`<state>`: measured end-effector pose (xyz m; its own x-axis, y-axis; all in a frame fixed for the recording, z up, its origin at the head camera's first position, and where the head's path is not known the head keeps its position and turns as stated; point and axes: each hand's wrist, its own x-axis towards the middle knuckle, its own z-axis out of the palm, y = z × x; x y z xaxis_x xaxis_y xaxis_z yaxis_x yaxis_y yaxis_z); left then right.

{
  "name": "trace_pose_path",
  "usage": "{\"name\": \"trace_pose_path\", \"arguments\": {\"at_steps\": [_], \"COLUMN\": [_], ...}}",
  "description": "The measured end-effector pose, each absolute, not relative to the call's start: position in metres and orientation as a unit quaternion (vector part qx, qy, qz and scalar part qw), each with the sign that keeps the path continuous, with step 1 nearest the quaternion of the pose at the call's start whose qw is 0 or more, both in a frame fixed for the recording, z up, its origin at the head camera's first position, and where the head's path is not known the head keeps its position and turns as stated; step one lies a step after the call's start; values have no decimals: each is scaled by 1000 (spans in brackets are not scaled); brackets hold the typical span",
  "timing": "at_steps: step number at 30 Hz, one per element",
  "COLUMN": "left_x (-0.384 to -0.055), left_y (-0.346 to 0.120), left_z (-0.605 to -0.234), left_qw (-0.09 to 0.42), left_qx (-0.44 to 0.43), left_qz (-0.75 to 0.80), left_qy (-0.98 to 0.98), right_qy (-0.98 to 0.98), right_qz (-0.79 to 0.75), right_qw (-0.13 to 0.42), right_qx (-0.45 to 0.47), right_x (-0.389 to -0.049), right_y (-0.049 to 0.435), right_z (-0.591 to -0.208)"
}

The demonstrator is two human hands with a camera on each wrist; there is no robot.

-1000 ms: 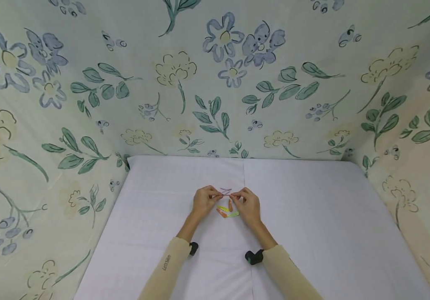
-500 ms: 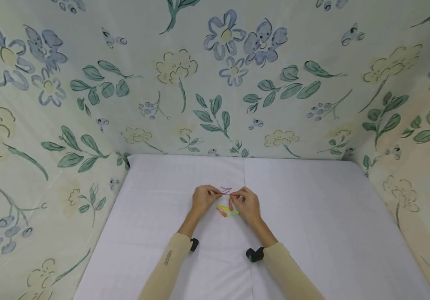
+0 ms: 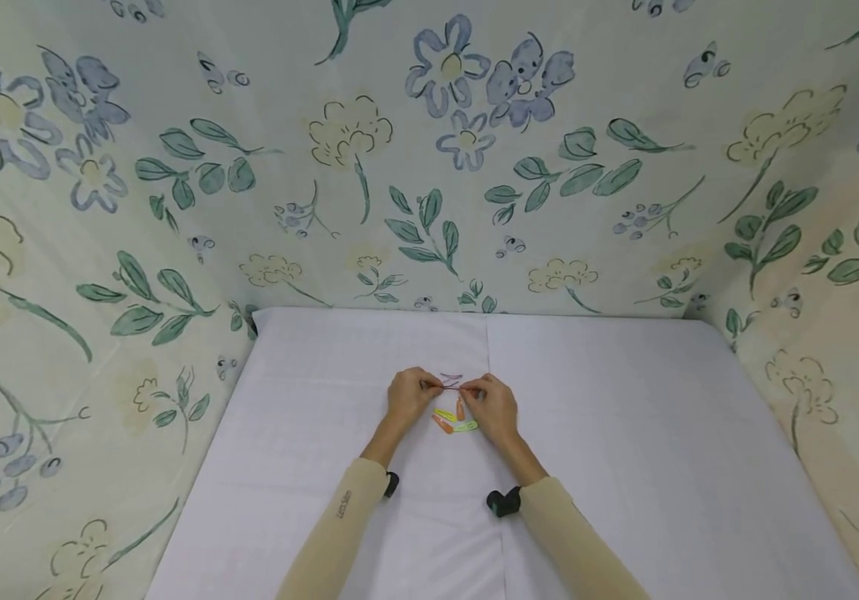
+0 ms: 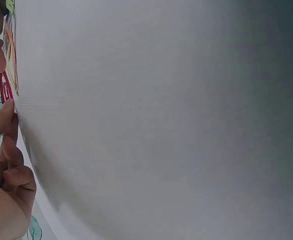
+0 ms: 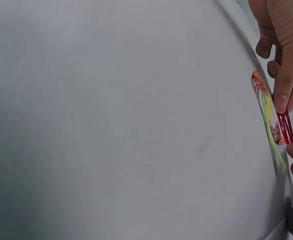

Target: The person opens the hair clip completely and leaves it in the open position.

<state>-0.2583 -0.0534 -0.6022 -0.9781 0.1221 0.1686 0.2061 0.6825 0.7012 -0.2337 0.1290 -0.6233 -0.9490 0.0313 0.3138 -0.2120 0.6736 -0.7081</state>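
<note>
Both hands meet near the middle of the table and pinch a red snap hair clip [image 5: 285, 127] from its two ends. My left hand [image 3: 408, 395] has one end between thumb and fingertips, which also shows in the left wrist view, where the clip [image 4: 5, 87] spans the gap. The opposite end is between the thumb and fingers of my right hand [image 3: 496, 407]. Just below the hands lie an orange clip [image 3: 441, 424], a yellow clip [image 3: 444, 415], a green clip [image 3: 466, 427] and another orange clip [image 3: 461, 410]. Thin purplish clips [image 3: 451, 377] lie just beyond the fingers.
A white cloth [image 3: 624, 450] with a fold line covers the table. Behind and beside it hangs a floral curtain [image 3: 429, 183]. A black wrist camera [image 3: 504, 502] sits at the right cuff.
The hands stay almost in place, pinching the red clip throughout. The left forearm shifts slightly to the right, and the head view tilts a little.
</note>
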Motion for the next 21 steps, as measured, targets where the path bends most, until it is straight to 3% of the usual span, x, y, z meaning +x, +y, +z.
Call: {"name": "trace_pose_path", "arguments": {"at_steps": [21], "left_x": [-266], "left_y": [-51], "left_z": [-603], "left_qw": [36], "left_qx": [-72], "left_qz": [-386], "left_qy": [-919], "right_qy": [-911], "right_qz": [397], "right_qw": [110], "right_qx": [18], "right_x": [-240], "right_y": [129], "right_z": [-619]}}
